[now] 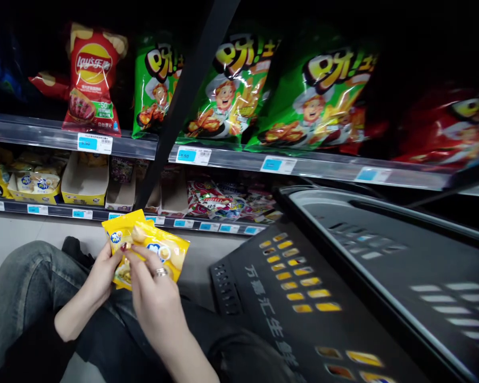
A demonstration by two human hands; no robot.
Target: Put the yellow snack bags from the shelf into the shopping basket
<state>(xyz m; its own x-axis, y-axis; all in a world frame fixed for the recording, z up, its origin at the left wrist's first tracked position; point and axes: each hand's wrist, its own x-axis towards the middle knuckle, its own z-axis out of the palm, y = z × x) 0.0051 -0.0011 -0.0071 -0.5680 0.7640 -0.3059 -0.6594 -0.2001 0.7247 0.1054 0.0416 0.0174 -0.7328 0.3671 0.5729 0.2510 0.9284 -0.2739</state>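
Observation:
Two small yellow snack packets overlap in front of my knees. My left hand [104, 270] grips the left snack packet [130, 222] by its side, thumb on the front. Over the right snack packet [175, 254] lies my right hand [154, 284], a ring on one finger, its fingertips pinched together at the packets' middle and meeting my left thumb. The right hand's fingers cover part of the print. Close to the right stands a dark grey shopping basket [263, 319], tilted in view, with yellow items showing through its slots.
Green snack bags [227, 101] and a red Lay's bag [93, 80] stand on the upper shelf [135, 143]. Below are open cartons [85, 181] and small colourful packets [207, 197]. A dark upright post [183, 101] crosses the shelves. My bent knee [27, 271] is at left.

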